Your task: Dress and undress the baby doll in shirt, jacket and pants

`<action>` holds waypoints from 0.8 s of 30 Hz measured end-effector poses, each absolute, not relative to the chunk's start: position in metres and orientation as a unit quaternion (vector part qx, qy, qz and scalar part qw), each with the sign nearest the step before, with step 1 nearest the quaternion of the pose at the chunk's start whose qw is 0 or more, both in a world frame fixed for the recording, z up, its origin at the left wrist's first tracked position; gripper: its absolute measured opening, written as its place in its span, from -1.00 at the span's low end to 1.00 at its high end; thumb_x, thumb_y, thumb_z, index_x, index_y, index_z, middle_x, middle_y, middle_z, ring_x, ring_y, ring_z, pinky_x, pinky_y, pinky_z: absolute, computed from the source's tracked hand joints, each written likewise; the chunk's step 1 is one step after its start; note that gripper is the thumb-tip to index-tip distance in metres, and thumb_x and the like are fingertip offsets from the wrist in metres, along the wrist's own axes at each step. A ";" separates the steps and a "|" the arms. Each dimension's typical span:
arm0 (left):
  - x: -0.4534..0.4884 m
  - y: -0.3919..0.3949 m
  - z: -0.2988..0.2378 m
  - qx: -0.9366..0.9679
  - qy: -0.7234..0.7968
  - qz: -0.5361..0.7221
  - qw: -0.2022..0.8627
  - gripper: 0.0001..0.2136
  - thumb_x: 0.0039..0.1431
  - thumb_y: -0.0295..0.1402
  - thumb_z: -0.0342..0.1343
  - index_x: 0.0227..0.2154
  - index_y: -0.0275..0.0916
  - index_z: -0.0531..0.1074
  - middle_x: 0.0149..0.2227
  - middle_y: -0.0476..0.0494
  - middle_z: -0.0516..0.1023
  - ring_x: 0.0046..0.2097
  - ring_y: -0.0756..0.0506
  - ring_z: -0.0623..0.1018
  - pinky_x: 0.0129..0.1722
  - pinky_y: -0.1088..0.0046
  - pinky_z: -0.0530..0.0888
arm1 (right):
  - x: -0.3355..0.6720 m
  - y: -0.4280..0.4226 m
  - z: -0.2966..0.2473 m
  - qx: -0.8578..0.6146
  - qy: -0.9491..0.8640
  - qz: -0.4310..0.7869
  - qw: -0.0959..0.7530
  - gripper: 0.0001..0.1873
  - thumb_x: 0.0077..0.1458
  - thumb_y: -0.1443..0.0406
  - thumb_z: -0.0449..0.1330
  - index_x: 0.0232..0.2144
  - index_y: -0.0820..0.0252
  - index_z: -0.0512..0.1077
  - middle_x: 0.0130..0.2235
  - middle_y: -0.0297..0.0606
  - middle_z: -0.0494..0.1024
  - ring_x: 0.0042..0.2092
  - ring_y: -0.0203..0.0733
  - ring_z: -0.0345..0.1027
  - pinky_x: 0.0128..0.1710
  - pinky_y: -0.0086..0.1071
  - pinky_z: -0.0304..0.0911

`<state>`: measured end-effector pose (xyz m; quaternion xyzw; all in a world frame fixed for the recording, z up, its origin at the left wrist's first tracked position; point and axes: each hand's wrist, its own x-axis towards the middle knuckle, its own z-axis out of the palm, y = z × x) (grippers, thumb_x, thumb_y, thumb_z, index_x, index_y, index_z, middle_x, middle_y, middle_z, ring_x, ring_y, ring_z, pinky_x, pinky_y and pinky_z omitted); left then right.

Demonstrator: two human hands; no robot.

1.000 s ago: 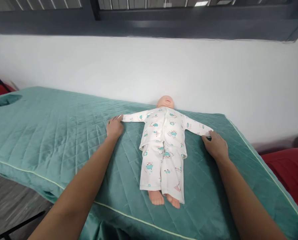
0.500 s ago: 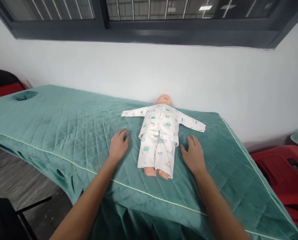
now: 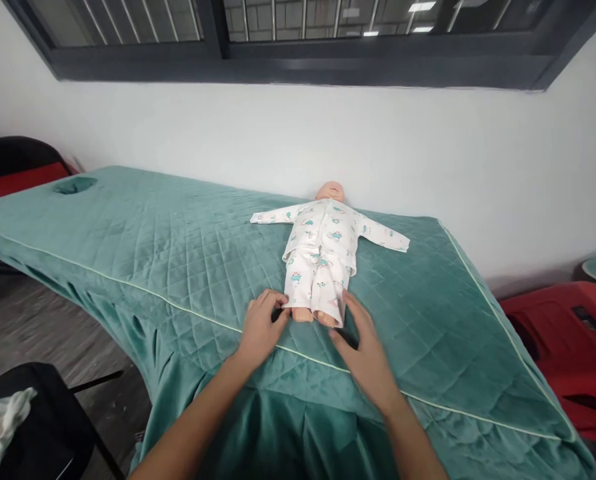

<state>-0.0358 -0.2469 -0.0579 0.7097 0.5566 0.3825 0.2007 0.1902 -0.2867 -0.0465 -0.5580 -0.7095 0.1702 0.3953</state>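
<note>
A baby doll (image 3: 323, 247) in white printed pyjamas lies on its back on a green quilted bed cover (image 3: 178, 247), head to the wall, arms spread wide. My left hand (image 3: 261, 328) rests beside the doll's bare feet (image 3: 314, 316), its fingertips pinching the hem of the left trouser leg. My right hand (image 3: 365, 347) lies just right of the feet with fingers stretched out and apart, the fingertips touching the other trouser hem. Nothing is held in my right hand.
The bed stands against a white wall under a dark-framed window. A face hole (image 3: 73, 185) is at the bed's far left end. A red seat (image 3: 558, 333) is at the right, a black chair with a pale cloth (image 3: 3, 420) at the lower left.
My hands left the doll's sleeve ends, slid back along the cover past its sides, and came together at its feet. The view pulled back from the bed.
</note>
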 end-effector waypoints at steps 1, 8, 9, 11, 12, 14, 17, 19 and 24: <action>-0.035 -0.245 -0.057 0.708 0.559 0.382 0.201 -0.95 0.27 -0.36 0.08 -0.27 -0.17 0.42 -0.23 -0.03 0.52 -0.14 -0.11 0.50 -0.07 0.27 0.29 | 0.184 -0.287 -0.042 -0.533 -0.725 0.176 0.400 -0.36 0.26 0.28 0.11 0.34 0.02 0.10 0.37 -0.17 0.19 0.38 -0.02 0.05 0.31 0.00 0.13; -0.036 -0.251 -0.058 0.677 0.554 0.418 0.245 -0.84 0.33 -0.24 0.04 -0.29 -0.18 0.43 -0.31 -0.02 0.52 -0.25 -0.08 0.46 -0.15 0.32 0.28 | 0.148 -0.273 -0.023 -0.508 -0.804 0.064 0.304 -0.57 0.19 0.50 0.06 0.07 0.12 0.36 0.17 -0.20 0.45 0.33 0.01 0.08 0.36 0.08 -0.07; -0.036 -0.253 -0.059 0.673 0.550 0.425 0.253 -0.84 0.33 -0.23 0.04 -0.29 -0.18 0.43 -0.30 -0.02 0.51 -0.25 -0.08 0.46 -0.15 0.32 0.28 | 0.146 -0.269 -0.022 -0.517 -0.801 0.048 0.299 -0.64 0.19 0.49 0.09 0.01 0.13 0.39 0.09 -0.19 0.50 0.27 0.02 0.17 0.35 0.10 -0.06; -0.037 -0.254 -0.060 0.670 0.541 0.435 0.263 -0.84 0.32 -0.24 0.04 -0.30 -0.18 0.43 -0.30 -0.03 0.51 -0.24 -0.09 0.46 -0.15 0.33 0.29 | 0.143 -0.261 -0.022 -0.527 -0.797 0.025 0.293 -0.79 0.20 0.45 0.14 -0.13 0.14 0.42 -0.05 -0.20 0.55 0.14 0.02 0.29 0.31 0.10 -0.02; -0.038 -0.255 -0.060 0.671 0.538 0.438 0.264 -0.85 0.32 -0.25 0.04 -0.30 -0.18 0.43 -0.30 -0.03 0.51 -0.23 -0.09 0.46 -0.15 0.32 0.29 | 0.142 -0.258 -0.023 -0.528 -0.797 0.016 0.293 -0.85 0.21 0.43 0.15 -0.18 0.14 0.43 -0.10 -0.22 0.56 0.08 0.01 0.32 0.30 0.10 -0.01; -0.039 -0.255 -0.060 0.673 0.534 0.440 0.263 -0.86 0.32 -0.28 0.04 -0.31 -0.19 0.42 -0.29 -0.03 0.51 -0.23 -0.08 0.46 -0.14 0.32 0.29 | 0.141 -0.254 -0.024 -0.521 -0.799 0.008 0.300 -0.89 0.22 0.42 0.16 -0.25 0.12 0.43 -0.16 -0.25 0.56 0.00 -0.03 0.35 0.29 0.10 0.00; -0.041 -0.255 -0.061 0.674 0.528 0.444 0.264 -0.89 0.32 -0.31 0.03 -0.30 -0.19 0.41 -0.28 -0.04 0.51 -0.22 -0.08 0.46 -0.14 0.31 0.30 | 0.142 -0.253 -0.024 -0.497 -0.804 0.014 0.327 -0.88 0.25 0.42 0.13 -0.28 0.10 0.42 -0.22 -0.30 0.56 -0.06 -0.09 0.37 0.29 0.10 -0.02; -0.042 -0.256 -0.062 0.679 0.523 0.447 0.258 -0.91 0.32 -0.34 0.02 -0.28 -0.18 0.40 -0.27 -0.05 0.51 -0.21 -0.08 0.47 -0.14 0.31 0.31 | 0.144 -0.255 -0.024 -0.483 -0.802 0.018 0.351 -0.88 0.25 0.41 0.14 -0.27 0.09 0.41 -0.19 -0.30 0.54 -0.05 -0.11 0.38 0.29 0.10 -0.01; -0.043 -0.257 -0.067 0.743 0.500 0.414 0.162 -0.93 0.31 -0.40 0.00 -0.26 -0.18 0.38 -0.24 -0.09 0.51 -0.16 -0.12 0.46 -0.13 0.27 0.34 | 0.149 -0.265 -0.024 -0.474 -0.793 -0.006 0.383 -0.89 0.26 0.40 0.12 -0.22 0.09 0.39 0.01 -0.16 0.45 0.09 -0.04 0.33 0.27 0.15 0.06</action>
